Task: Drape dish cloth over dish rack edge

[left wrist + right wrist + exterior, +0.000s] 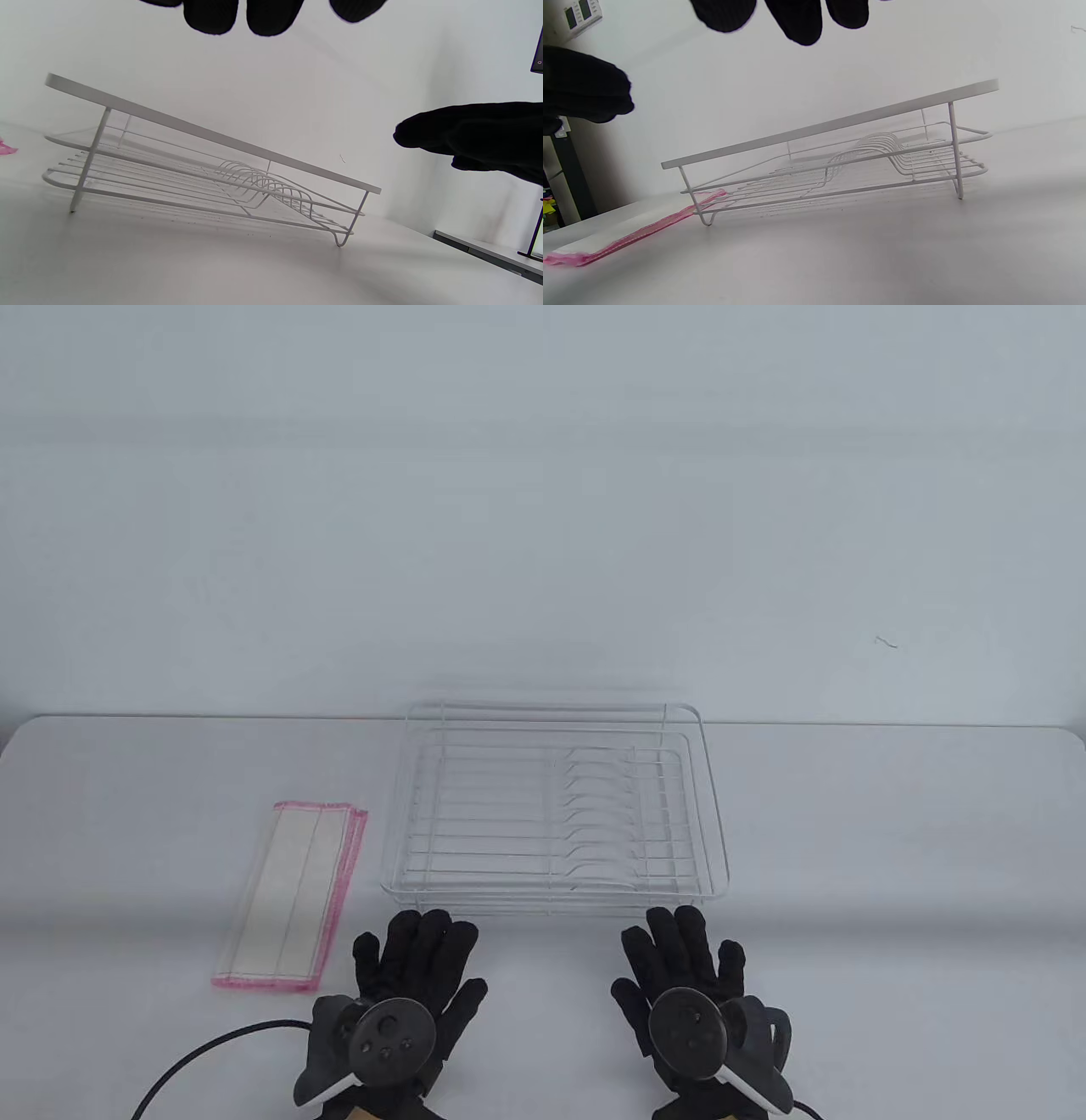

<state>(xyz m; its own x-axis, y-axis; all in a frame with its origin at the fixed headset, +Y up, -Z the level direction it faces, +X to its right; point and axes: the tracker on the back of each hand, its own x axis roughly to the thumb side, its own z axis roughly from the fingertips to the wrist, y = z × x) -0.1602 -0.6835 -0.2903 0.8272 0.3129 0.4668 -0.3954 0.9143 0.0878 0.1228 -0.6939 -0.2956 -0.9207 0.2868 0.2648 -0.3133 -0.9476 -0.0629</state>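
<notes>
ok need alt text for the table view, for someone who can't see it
A white wire dish rack sits mid-table with a folded pink-edged dish cloth lying flat to its left. Two black-gloved hands, left hand and right hand, are spread open, near the rack's front edge, holding nothing.

A pale grey table (891, 848) with rounded far corners stands against a plain white wall (543, 475), which carries one small dark mark (887, 643) on its right side. In the right wrist view a white panel (580, 13) with small dark windows sits high on the wall at the upper left, a dark upright post (568, 173) rises below it, and some colourful clutter (548, 209) lies at the left edge. In the left wrist view a low grey ledge (488, 254) runs along the lower right, beside a thin black stand (535, 233); the light is soft and even.
</notes>
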